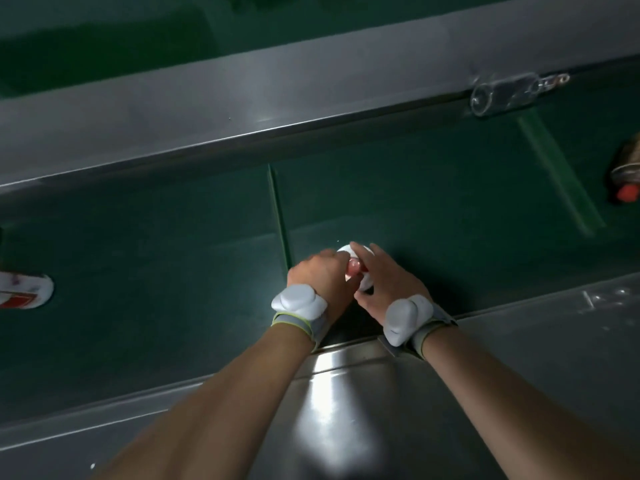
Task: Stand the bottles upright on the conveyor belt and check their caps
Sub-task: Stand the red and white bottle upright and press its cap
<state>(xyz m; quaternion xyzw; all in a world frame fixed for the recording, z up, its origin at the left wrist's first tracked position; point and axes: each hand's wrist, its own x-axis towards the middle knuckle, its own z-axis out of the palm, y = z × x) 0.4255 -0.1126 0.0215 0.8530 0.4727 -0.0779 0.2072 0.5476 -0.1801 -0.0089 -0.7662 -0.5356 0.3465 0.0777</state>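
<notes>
Both hands meet over a small white bottle (360,268) standing on the green conveyor belt (156,271), close to the belt's near steel rail (519,306). The left hand (320,275) is curled in from about 9 o'clock of the bottle, its fingers closed around the reddish cap (354,263); the right hand (384,282) comes in from 3 o'clock with fingers half-closed against the white body, steadying it. How firmly either grips cannot be told, since the fingers hide most of the bottle. Judging by its look, the bottle is light, smooth plastic: stiff enough to take a pinch, yet easy to tip or slide on the belt, so the body wants holding low and around its girth while the cap is tested with a twist from the fingertips. At 1 o'clock from the hands, well apart, a clear glass bottle (509,93) lies on its side against the far rail (242,109); it would likely be heavier, slippery and breakable, best taken around the barrel rather than the neck. At 3 o'clock, at the frame edge, another bottle with a red cap (627,174) is partly cut off. At 9 o'clock, a white bottle with a red label (24,289) appears to lie on its side.
</notes>
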